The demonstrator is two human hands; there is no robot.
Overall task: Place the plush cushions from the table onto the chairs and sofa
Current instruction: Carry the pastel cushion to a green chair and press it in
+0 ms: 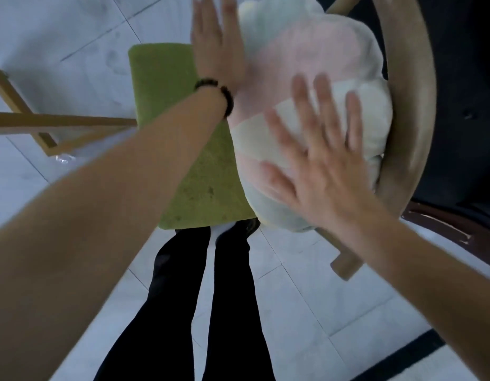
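Observation:
A pale plush cushion (307, 64) with pink, white and cream patches leans on the green seat (166, 105) of a chair, against its curved wooden backrest (411, 111). My left hand (216, 42), fingers straight, lies flat against the cushion's left side; a dark bead bracelet circles that wrist. My right hand (318, 155), fingers spread and straight, is over the cushion's near lower face, blurred by motion. Neither hand grips anything.
Wooden legs of another piece of furniture (32, 125) stand at the left on the pale tiled floor (320, 312). A dark surface with a dark wooden edge (458, 232) lies behind the chair at the right. My black-trousered legs (210, 298) stand in front of the seat.

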